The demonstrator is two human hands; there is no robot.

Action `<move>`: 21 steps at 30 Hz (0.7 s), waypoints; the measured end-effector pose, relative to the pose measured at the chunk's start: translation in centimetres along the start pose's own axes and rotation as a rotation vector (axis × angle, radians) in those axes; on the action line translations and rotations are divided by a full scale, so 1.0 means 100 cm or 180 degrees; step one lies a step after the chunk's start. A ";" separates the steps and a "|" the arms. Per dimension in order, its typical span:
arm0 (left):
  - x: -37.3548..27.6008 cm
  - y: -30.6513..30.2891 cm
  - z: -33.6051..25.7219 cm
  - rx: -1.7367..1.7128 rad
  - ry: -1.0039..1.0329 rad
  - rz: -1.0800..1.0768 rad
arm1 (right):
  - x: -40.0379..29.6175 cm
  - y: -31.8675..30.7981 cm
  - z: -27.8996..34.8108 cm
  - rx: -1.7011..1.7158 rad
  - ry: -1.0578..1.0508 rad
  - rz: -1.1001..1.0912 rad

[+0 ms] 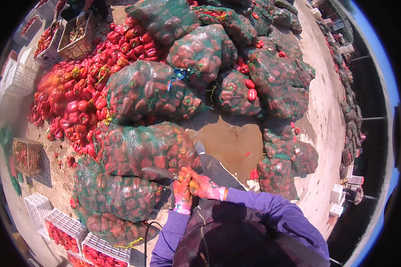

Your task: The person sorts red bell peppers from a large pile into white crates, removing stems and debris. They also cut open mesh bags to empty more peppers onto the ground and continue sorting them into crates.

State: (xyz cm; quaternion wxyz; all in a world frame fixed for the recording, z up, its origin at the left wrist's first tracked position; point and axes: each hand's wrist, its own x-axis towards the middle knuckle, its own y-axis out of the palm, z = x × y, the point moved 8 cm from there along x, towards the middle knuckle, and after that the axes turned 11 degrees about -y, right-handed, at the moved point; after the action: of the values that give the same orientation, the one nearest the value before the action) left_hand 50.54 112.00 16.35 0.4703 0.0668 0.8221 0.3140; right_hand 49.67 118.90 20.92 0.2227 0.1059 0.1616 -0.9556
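Note:
In front of my body, both hands meet in printed orange-and-pink gloves. My left hand (182,193) is closed at the handle end of a knife (158,172), whose blade points left over the mesh sacks. My right hand (202,185) presses against the left one, fingers bent over its top; whether it also grips the handle is hidden. Beyond the blade lies a green mesh sack (143,147) full of red peppers. Another filled sack (120,195) lies nearer, below the blade.
Loose red peppers (77,103) are heaped at left. More filled sacks (200,50) lie ahead, and others (277,177) at right. A muddy puddle (234,140) lies by my foot. Plastic crates (67,223) stand at lower left. Another person's hand (81,17) is over a crate (74,43).

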 end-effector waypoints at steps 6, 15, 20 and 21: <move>-0.008 -0.008 0.020 -0.0271 -0.0249 -0.0148 | -0.019 0.016 -0.029 0.0379 0.0273 0.0388; 0.009 -0.015 0.065 0.0339 -0.0337 -0.0016 | -0.050 0.025 -0.069 0.0956 0.0147 -0.0405; 0.021 -0.034 0.086 0.1119 -0.0061 -0.0596 | -0.041 0.020 -0.045 0.1189 0.0321 -0.0640; 0.020 -0.027 0.079 0.1203 0.0126 -0.0608 | -0.041 0.015 -0.045 0.1243 0.0356 -0.0765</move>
State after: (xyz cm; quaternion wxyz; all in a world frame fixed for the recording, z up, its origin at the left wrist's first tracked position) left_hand 56.37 114.28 10.46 0.4608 0.0694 0.8780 0.1094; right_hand 54.55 120.88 17.47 0.0734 0.1797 -0.0028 -0.9810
